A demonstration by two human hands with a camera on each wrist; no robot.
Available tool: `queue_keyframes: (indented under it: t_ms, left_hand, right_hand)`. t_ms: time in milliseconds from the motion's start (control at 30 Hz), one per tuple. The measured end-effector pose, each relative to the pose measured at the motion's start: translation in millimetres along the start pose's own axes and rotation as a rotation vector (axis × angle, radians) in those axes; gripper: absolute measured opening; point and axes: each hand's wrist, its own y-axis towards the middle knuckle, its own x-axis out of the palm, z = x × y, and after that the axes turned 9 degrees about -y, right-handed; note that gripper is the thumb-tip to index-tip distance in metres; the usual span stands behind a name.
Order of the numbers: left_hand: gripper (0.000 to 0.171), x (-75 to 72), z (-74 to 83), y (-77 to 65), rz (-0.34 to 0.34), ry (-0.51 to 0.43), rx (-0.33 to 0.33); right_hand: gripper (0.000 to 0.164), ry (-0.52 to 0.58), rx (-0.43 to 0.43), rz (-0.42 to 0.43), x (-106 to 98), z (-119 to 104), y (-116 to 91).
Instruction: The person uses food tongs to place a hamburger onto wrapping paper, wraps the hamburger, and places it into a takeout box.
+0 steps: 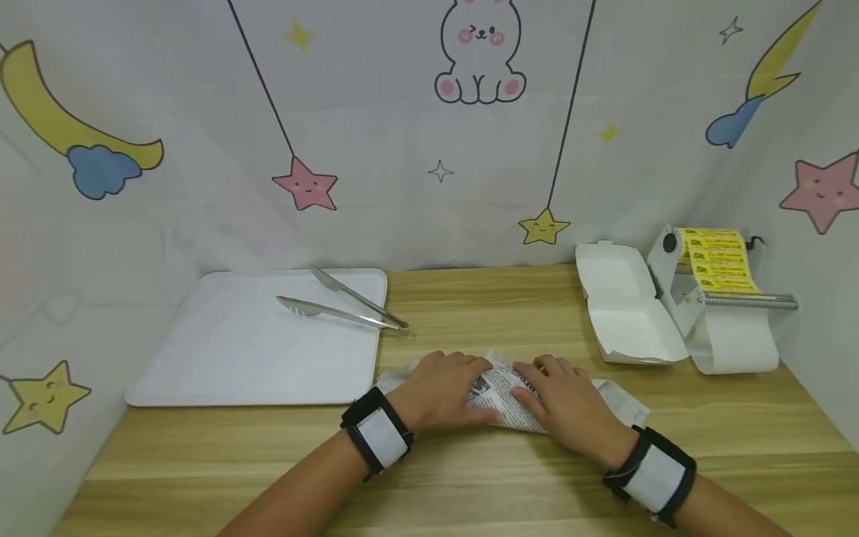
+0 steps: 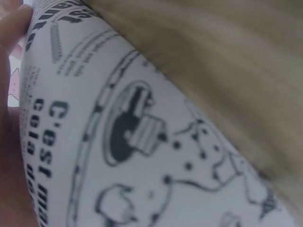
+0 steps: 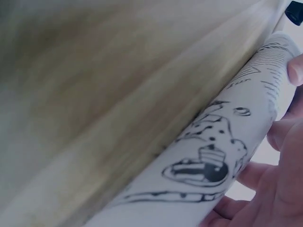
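A sheet of newspaper-print wrapping paper lies in a long folded bundle on the table in front of me. My left hand grips its left part, fingers over the far side and thumb at the near side. On the right part, my right hand holds it the same way, its fingers curled behind the rounded paper in the right wrist view. Printed text and drawings cover the smooth paper in the left wrist view. Whatever is inside the paper is hidden. Loose paper ends stick out beyond both hands.
A white tray lies at the left, with metal tongs across its right edge. At the back right stand an open white takeaway box and a label dispenser with yellow labels. A printed curtain closes off the back.
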Motion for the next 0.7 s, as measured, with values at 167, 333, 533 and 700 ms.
queue_keyframes:
  t_ms: [167, 333, 533, 700]
  left_hand:
    - [0.083, -2.6, 0.8, -1.8, 0.002, -0.004, -0.011]
    - [0.082, -3.4, 0.6, -3.3, 0.018, -0.012, -0.004]
    - [0.083, -2.5, 0.5, -3.5, 0.025, -0.025, 0.005]
    - [0.082, -2.8, 0.3, -4.2, 0.020, -0.030, 0.004]
  right_hand:
    - [0.045, 0.058, 0.008, 0.035, 0, 1, -3]
    - [0.037, 0.179, 0.047, 0.123, -6, -2, -12]
    - [0.014, 0.589, 0.207, 0.069, -19, -18, -38]
    - [0.035, 1.140, 0.389, -0.179, -20, -26, -60]
